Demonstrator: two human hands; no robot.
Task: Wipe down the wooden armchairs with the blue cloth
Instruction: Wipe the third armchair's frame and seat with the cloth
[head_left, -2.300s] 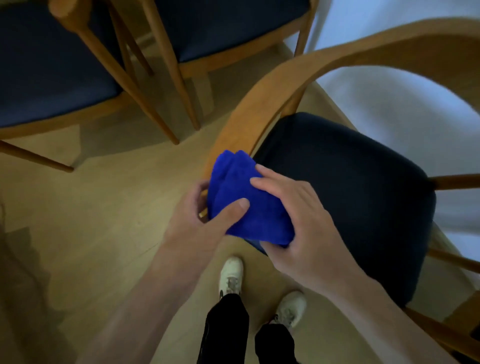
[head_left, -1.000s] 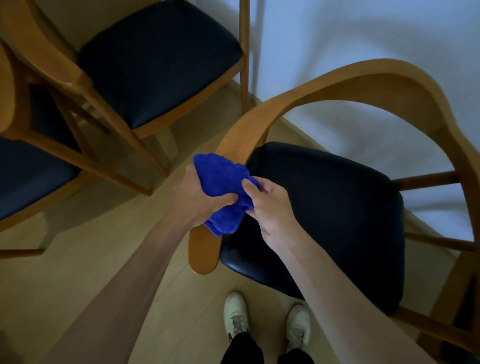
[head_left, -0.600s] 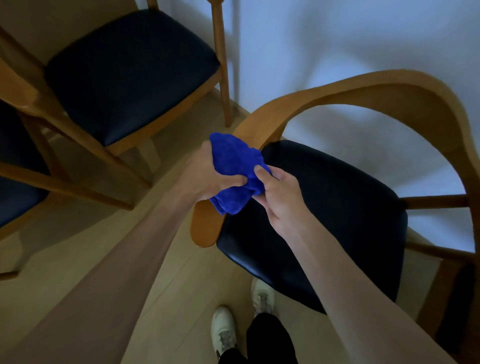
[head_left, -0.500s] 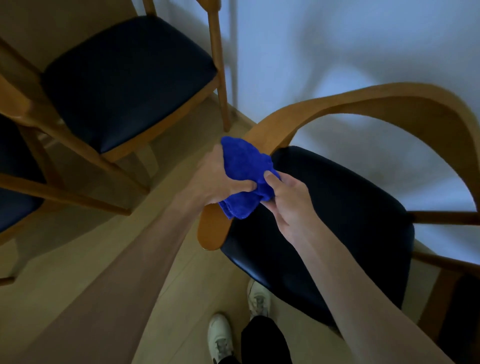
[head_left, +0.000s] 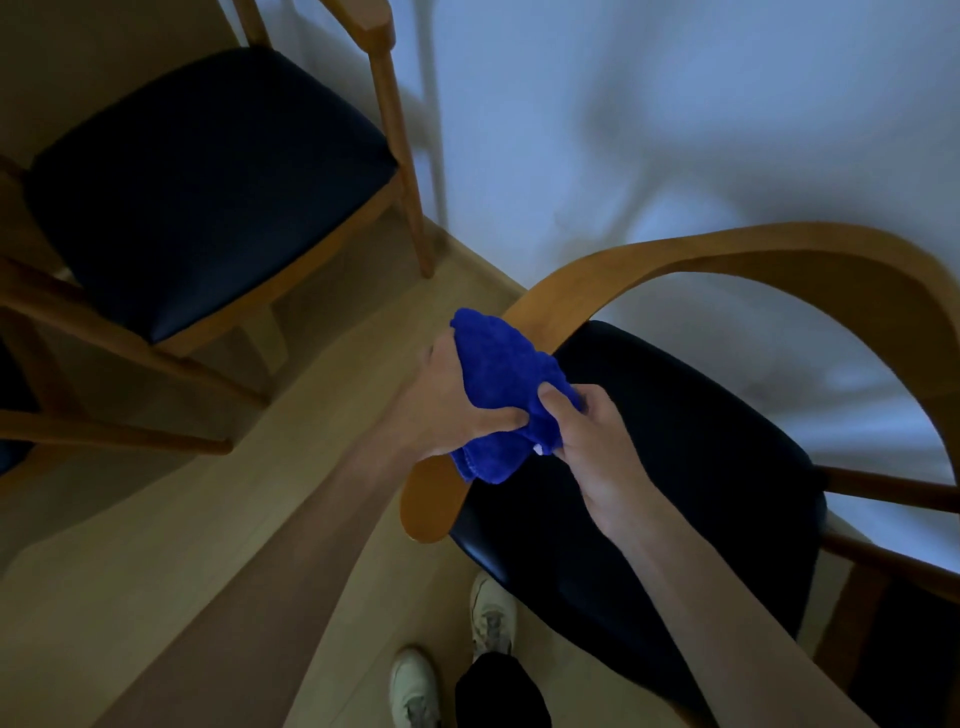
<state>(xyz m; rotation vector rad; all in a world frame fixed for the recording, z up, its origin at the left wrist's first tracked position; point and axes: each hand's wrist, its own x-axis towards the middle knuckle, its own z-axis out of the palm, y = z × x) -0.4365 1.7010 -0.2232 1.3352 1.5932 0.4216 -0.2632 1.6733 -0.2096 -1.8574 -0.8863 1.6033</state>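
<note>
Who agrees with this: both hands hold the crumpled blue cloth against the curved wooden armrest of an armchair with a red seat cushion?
Not quite. The head view shows a dark navy seat cushion, not red. The left hand and right hand do hold the crumpled blue cloth against the curved wooden armrest.

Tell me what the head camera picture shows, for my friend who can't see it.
Both hands, left hand and right hand, hold a bunched blue cloth against the curved wooden arm of a dark-seated armchair. Another armchair stands to the left, by a white wall.
</note>
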